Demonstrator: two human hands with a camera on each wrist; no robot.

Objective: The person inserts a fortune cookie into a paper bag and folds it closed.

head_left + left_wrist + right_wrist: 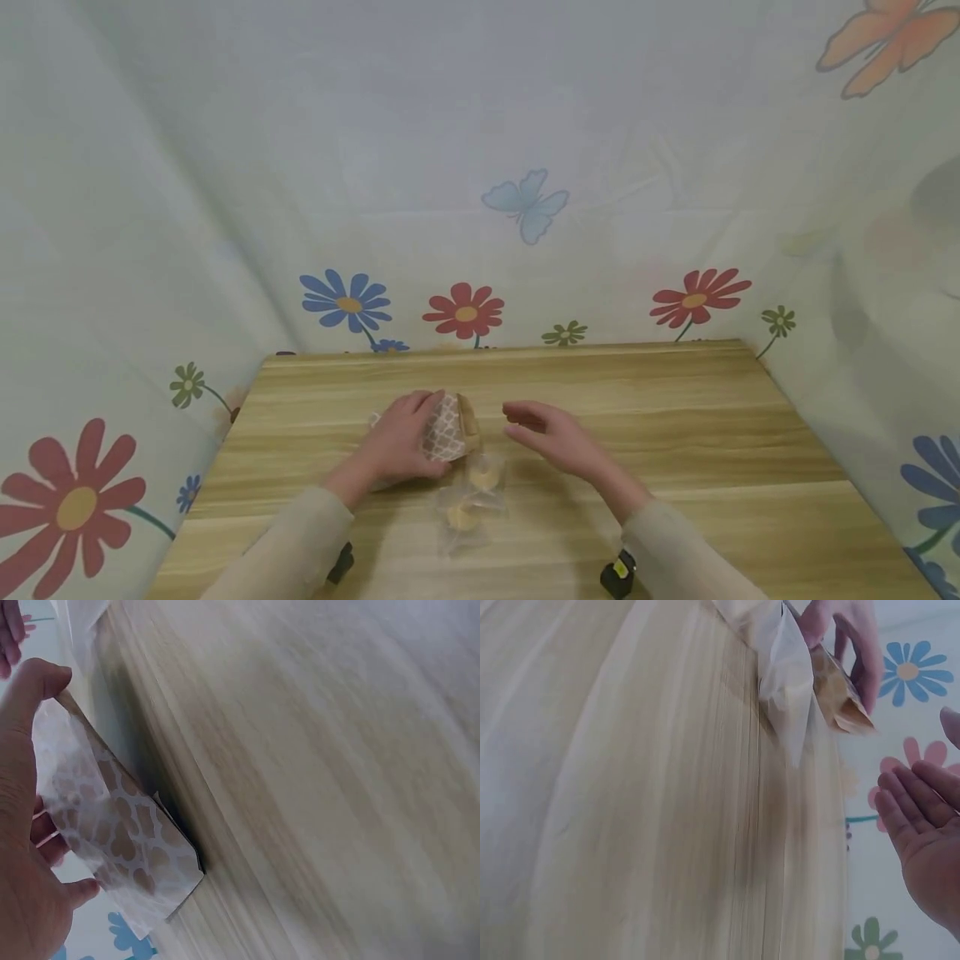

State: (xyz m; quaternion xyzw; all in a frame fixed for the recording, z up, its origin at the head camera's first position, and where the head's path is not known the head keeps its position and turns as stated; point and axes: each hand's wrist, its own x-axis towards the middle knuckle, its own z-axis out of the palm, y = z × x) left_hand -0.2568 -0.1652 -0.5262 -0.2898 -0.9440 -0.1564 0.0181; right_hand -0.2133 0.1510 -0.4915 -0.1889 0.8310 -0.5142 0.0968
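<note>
My left hand [401, 440] grips a brown paper bag [446, 429] with a white lattice pattern, thumb on the near side and fingers over the far side. The bag lies on its side, its plain brown mouth toward the right. In the left wrist view the patterned bag [124, 825] shows a cloudy plastic film over part of it. Just in front of the mouth lie two clear plastic packets [462, 518], each with a round yellowish piece inside. To the right, my right hand [553, 435] holds nothing; its fingers are loosely extended, apart from the bag.
The wood-grain table [675, 417] meets a pale cloth backdrop [420, 150] printed with flowers and butterflies behind and at both sides. Small black devices sit at the wrists, one black device [618, 575] by the right sleeve.
</note>
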